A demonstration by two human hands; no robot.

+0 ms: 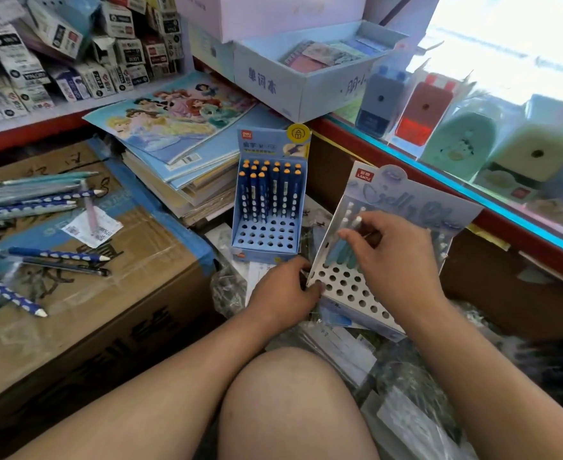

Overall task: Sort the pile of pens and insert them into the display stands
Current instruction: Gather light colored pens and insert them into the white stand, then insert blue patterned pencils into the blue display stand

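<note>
Two display stands sit ahead: a blue stand (267, 235) half filled with dark blue pens (275, 194), and a tilted white stand (366, 292). The left hand (283, 290) has its fingers clamped on the white stand's near corner. The right hand (393, 250) has its fingers pinching a teal pen (340, 252) among that stand's holes. Loose pens (41, 200) lie on a cardboard box (107, 310) to the left.

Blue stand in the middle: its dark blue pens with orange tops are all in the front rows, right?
Not quite. The head view shows the blue stand with its dark blue pens with orange tops all in the back rows, not the front ones. The front rows of holes have no pens in them.
</note>
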